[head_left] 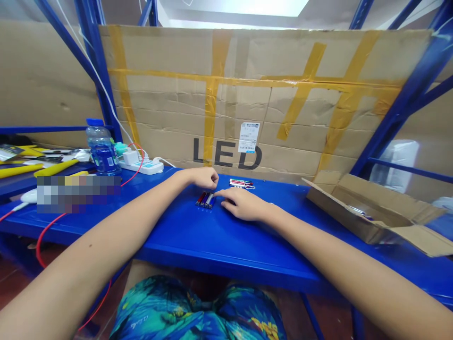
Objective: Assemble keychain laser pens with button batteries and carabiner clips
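Note:
A row of several short, shiny metal tubes (205,199), red, dark and silver, lies side by side on the blue table (198,236). Just beyond the row's far end, my left hand (205,178) is curled into a fist, and whatever its fingers may hold is hidden. From the right, my right hand (242,204) reaches in with its index finger stretched out, the tip at the far end of the silver tube; its thumb is apart. Behind my right hand lies a second group of thin coloured tubes (239,182) with a pale loop.
An open cardboard box (339,219) with some shiny items inside stands at right. At left are a bottle (102,148), a white power strip (143,165), red cables and yellow-handled tools (56,167). A large taped carton (170,113) marked LED walls the back.

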The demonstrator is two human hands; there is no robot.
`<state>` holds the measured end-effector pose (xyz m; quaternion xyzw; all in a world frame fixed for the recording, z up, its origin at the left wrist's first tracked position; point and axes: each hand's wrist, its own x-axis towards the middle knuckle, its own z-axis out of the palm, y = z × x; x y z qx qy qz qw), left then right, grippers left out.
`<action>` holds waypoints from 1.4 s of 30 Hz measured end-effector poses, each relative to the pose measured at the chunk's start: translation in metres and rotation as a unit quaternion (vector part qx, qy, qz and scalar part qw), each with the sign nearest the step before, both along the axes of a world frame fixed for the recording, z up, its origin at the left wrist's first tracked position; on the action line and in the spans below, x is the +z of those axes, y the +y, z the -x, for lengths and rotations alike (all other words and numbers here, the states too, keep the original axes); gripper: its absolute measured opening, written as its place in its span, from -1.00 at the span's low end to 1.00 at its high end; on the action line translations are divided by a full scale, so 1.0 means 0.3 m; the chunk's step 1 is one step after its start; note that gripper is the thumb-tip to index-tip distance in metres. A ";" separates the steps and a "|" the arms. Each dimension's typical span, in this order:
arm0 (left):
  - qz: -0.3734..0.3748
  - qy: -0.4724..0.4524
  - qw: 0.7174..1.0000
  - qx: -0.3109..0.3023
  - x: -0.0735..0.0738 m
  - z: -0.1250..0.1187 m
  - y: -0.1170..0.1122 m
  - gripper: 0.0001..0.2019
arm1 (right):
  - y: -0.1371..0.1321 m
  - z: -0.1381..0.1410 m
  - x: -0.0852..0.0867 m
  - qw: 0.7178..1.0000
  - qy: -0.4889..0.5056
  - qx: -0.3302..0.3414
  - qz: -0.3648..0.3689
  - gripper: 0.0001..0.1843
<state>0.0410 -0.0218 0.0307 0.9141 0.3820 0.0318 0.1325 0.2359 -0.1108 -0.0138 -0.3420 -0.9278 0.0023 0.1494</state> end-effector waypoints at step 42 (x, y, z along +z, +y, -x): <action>-0.189 -0.048 0.977 -0.082 -0.096 -0.175 -0.043 -0.75 | 0.031 -0.268 0.139 0.971 -0.008 -0.231 0.062 -0.84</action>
